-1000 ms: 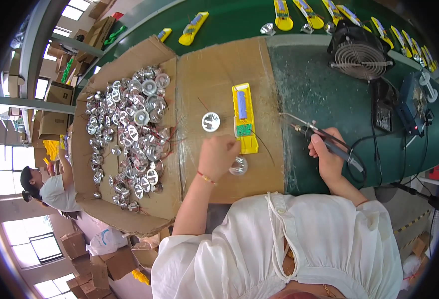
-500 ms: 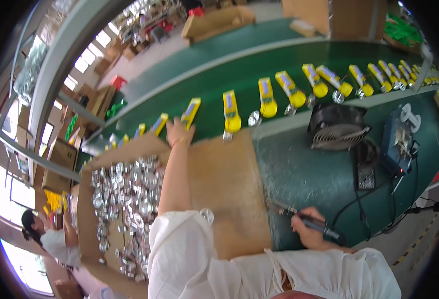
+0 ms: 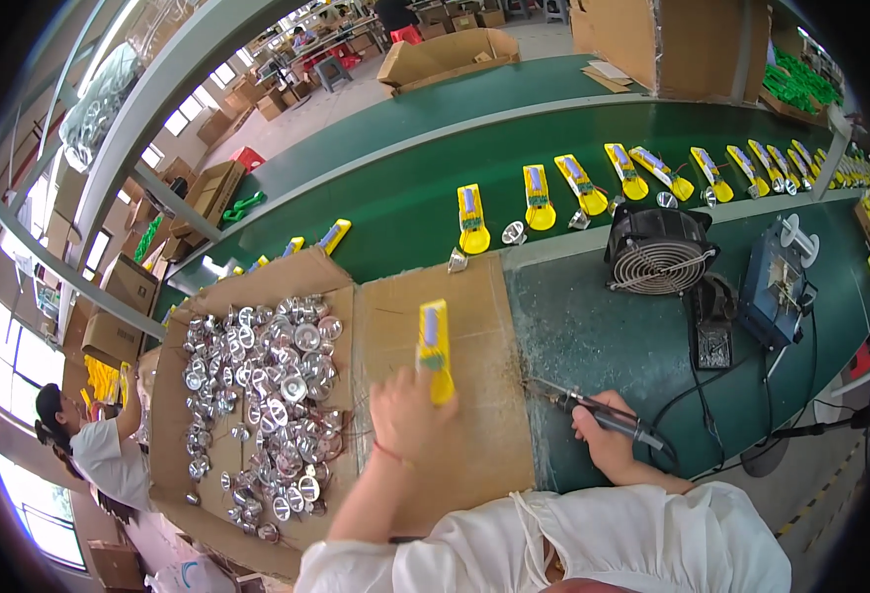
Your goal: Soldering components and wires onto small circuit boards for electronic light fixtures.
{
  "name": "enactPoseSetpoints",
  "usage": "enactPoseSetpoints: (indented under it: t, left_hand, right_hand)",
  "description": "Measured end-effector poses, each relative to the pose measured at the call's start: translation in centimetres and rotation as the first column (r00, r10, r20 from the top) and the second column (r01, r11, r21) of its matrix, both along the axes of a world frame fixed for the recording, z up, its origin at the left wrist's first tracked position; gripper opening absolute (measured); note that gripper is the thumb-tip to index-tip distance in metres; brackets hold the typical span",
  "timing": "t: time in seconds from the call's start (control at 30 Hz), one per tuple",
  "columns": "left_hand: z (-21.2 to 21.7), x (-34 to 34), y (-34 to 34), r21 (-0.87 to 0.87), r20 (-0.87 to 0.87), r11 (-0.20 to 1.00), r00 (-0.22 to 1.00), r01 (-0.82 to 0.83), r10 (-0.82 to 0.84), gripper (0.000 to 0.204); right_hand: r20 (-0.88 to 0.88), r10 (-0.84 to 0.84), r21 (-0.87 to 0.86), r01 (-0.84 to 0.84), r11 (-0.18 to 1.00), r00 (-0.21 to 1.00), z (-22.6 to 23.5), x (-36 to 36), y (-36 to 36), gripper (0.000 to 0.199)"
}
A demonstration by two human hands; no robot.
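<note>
My left hand point(image 3: 403, 410), slightly blurred, grips the lower part of a yellow plastic casing point(image 3: 436, 341) over the brown cardboard work mat. A purple cell and a green circuit board show inside the casing; my fingers partly hide its round end. At the mat's right edge, my right hand point(image 3: 608, 430) is closed around the dark handle of a soldering iron point(image 3: 624, 427), its metal tip pointing left. Beside my left forearm stands a cardboard box point(image 3: 180, 534) holding many shiny silver reflector cups point(image 3: 296, 387).
Similar yellow casings point(image 3: 538, 198) line the green conveyor belt point(image 3: 405, 212), several with silver cups beside them. A black fan point(image 3: 660, 252), a blue soldering unit point(image 3: 776, 282) with a wire spool, and cables occupy the right side. A co-worker point(image 3: 109, 455) sits at far left.
My left hand has come back from the belt with a yellow casing, now over the mat. The silver cup near my left sleeve is out of sight. My right hand has barely moved.
</note>
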State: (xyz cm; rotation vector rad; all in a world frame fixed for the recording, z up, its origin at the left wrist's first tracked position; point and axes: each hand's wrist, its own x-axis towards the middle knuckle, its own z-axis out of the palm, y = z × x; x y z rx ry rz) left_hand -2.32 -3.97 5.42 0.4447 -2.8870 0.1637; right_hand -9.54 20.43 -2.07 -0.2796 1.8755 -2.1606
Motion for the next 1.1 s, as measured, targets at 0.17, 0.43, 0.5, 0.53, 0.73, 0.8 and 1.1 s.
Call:
enactPoseSetpoints:
  t: [0.17,0.43,0.5,0.53,0.73,0.8,1.1]
  left_hand:
    - [-0.3,3.9,0.1,0.271,-0.317,0.918,0.874,-0.288,0.368,0.050]
    - [-5.3,2.7,-4.1,0.594,-0.050,0.765,0.938,-0.249,0.344,0.032]
    - [-5.4,2.3,-3.3,0.686,-0.080,0.715,0.963,-0.134,0.258,0.022]
    - [-5.1,2.3,-2.6,0.619,-0.033,0.757,0.957,-0.207,0.289,0.019]
    - [-5.0,3.6,-0.4,0.399,-0.057,0.896,0.970,-0.195,0.237,0.011]
    - [-5.4,3.8,-0.4,0.254,-0.095,0.949,0.972,-0.187,0.217,0.009]
    - [-3.9,6.1,1.4,0.917,-0.081,0.383,0.885,-0.115,0.458,0.021]
  right_hand:
    - [0.006,0.019,-0.042,-0.018,0.999,1.000,-0.6,0.2,-0.3,0.014]
    - [-0.014,-0.018,-0.058,0.017,0.998,1.000,-0.4,0.8,-0.3,0.014]
    - [-0.007,-0.013,-0.039,0.013,0.999,1.000,-0.4,0.9,-0.2,0.014]
    - [-0.003,-0.017,-0.031,0.017,0.999,1.000,-0.3,0.9,-0.1,0.014]
    - [-0.018,-0.025,-0.006,0.025,1.000,1.000,0.2,1.0,-0.2,0.013]
    - [-0.012,-0.030,0.012,0.030,0.999,0.999,0.2,1.0,-0.3,0.013]
    - [-0.068,0.050,-0.008,-0.050,0.999,0.996,2.6,1.2,-0.6,0.016]
